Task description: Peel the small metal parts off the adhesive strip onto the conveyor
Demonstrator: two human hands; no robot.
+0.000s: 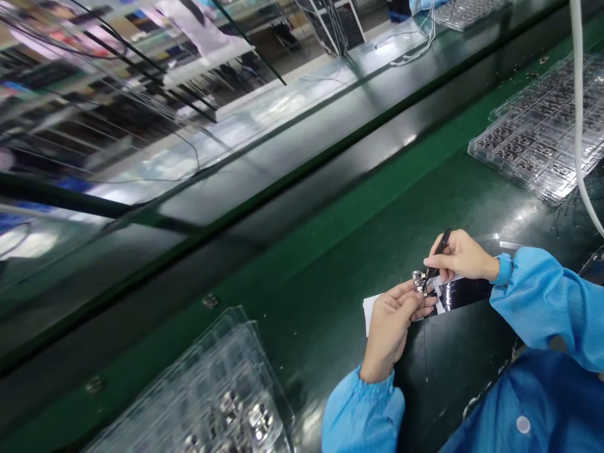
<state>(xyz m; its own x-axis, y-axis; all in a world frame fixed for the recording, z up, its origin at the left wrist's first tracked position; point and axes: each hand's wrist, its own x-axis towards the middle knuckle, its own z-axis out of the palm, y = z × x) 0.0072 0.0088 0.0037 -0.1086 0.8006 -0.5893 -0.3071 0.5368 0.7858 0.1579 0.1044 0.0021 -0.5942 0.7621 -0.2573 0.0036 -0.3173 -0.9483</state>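
Note:
My left hand [394, 321] pinches a small dark circuit part [418, 281] between thumb and fingertips, held up above the green bench. My right hand [460, 257] grips black tweezers [438, 255] whose tip touches that part. Under both hands lies a white-edged sheet with a glossy black strip [465, 292]. Both arms wear light blue sleeves.
A clear plastic tray [207, 396] holding small parts sits at the near left. Stacked clear trays of components [542, 135] lie at the far right. A white cable [579, 126] hangs down on the right. A dark conveyor belt [330, 170] runs diagonally behind the green bench.

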